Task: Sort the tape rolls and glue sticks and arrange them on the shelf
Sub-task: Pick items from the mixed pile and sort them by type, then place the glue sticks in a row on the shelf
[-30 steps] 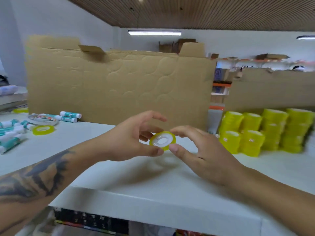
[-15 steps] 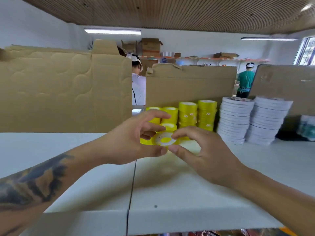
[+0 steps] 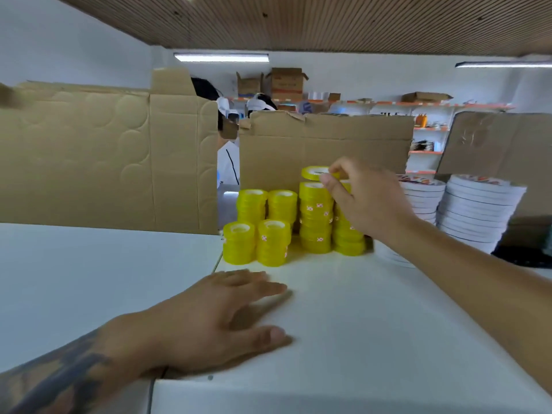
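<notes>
Now, right hand point(image 3: 363, 201) pinches thin yellow tape roll point(image 3: 313, 172) over tall yellow stack point(image 3: 316, 218), frame centre | left hand point(image 3: 215, 318) flat, relaxed on white shelf point(image 3: 373, 324) | risk: off-centre drop topples stack.

Looks like I'm in some stockroom or packing warehouse: cardboard dividers point(image 3: 107, 162) on white shelving point(image 3: 358, 309), stacked yellow tape rolls point(image 3: 270, 243), boxes point(image 3: 286, 83) along the back racks.

2 cardboard sheets point(image 3: 107, 162) stand upright; cardboard boxes point(image 3: 286, 83) sit behind.
</notes>
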A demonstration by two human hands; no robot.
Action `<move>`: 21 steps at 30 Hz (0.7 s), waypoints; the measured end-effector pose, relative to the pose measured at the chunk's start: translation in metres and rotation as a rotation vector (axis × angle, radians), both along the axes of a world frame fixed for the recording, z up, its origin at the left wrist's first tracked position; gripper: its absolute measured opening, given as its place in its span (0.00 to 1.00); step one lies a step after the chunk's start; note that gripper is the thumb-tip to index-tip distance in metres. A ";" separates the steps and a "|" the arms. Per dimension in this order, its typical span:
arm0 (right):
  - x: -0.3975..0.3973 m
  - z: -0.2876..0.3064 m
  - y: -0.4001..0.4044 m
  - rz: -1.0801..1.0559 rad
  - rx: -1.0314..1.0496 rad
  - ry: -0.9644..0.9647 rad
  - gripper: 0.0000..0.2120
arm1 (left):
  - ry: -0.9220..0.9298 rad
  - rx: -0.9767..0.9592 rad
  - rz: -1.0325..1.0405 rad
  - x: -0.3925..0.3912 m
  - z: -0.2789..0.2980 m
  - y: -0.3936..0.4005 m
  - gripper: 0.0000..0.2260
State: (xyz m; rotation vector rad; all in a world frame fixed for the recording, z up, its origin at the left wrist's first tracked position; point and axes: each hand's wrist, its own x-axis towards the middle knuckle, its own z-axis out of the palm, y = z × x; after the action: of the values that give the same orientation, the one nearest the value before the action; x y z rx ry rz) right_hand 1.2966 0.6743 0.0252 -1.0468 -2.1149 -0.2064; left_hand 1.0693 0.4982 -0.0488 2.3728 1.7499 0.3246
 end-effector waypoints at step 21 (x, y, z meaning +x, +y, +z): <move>-0.025 -0.014 0.014 -0.259 0.015 -0.174 0.15 | 0.038 -0.033 -0.012 -0.004 -0.004 0.001 0.34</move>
State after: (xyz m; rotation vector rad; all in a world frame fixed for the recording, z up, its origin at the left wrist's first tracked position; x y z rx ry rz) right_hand 1.2717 0.6885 0.0109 -1.3346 -2.1208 -0.4523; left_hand 1.0655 0.4995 -0.0523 2.3808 1.7424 0.2495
